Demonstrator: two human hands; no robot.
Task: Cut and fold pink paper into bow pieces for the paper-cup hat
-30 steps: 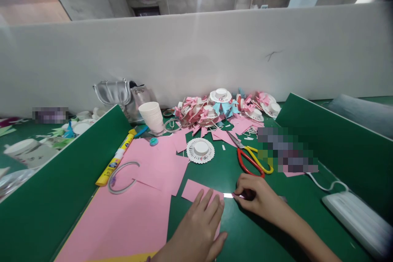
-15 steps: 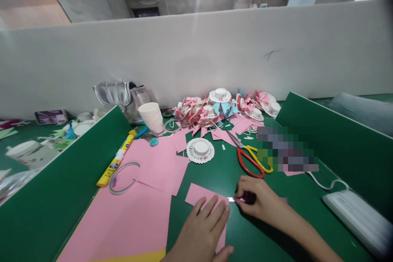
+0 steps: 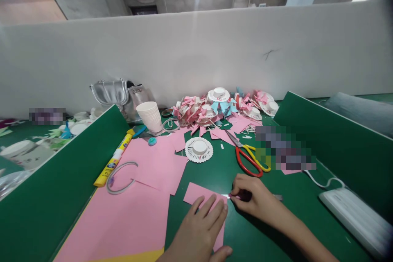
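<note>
The left hand (image 3: 201,227) lies open and flat on a pink paper rectangle (image 3: 193,192), low in the middle of the picture, on the green bench (image 3: 211,174). The right hand (image 3: 253,194), just to the right, is closed in a pinch on a small thin thing (image 3: 226,196); its shiny white end is at the paper's right edge, and the fingers hide the rest. Above the hands sit a little white paper hat (image 3: 199,147) and scissors (image 3: 243,146) with one red and one yellow handle. Big pink sheets (image 3: 132,217) fill the lower left, with a grey ring (image 3: 109,180) on top. A pile of paper hats with pink and blue bows (image 3: 207,111) is in the middle, near the wall (image 3: 184,53). A white face mask (image 3: 353,217) lies at the lower right.
</note>
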